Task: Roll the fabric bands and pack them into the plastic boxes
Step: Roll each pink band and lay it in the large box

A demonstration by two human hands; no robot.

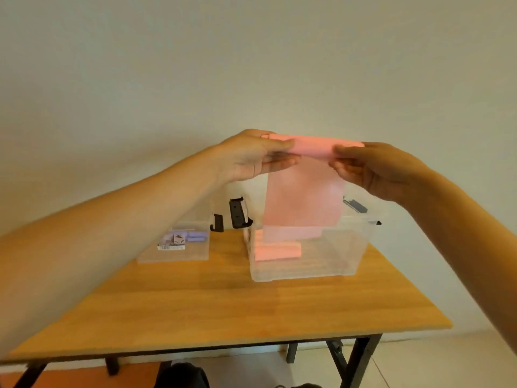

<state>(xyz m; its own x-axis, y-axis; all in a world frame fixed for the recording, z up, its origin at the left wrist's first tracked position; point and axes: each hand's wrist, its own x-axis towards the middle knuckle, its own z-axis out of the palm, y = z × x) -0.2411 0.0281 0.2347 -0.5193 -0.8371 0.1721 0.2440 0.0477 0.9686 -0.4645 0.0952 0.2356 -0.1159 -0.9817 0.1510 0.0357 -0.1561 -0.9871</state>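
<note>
– Fingers (pixel 279 161) of the left hand (pixel 249 158): what do they have?

– They pinch the left end of the pink fabric band (pixel 305 197), thumb on top and the rest underneath. The right hand (pixel 375 170) grips the other end the same way, with its fingers curled round it. The top of the band is rolled up between the two hands and held level in the air above the bench. The unrolled part hangs straight down.

– And the surroundings, biggest first?

– A pale wall (pixel 251 65) stands behind everything. Below it is the wooden bench (pixel 223 303) on black folding legs. Right of its middle sits a large clear plastic box (pixel 307 271), open on top, with a black latch (pixel 237 212) at its left end. The band's hanging end dips below that box's rim and shows through the clear wall.

– Anything to the left?

– A smaller clear box (pixel 179 254), near the large one but apart from it.

– What is inside them?

– Pink rolls (pixel 277 252) lie stacked at the left end of the large box. Purple rolls (pixel 197 236) lie at the far side of the smaller one. A small printed card (pixel 170 245) sits just beside the purple rolls, too blurred to read.
</note>
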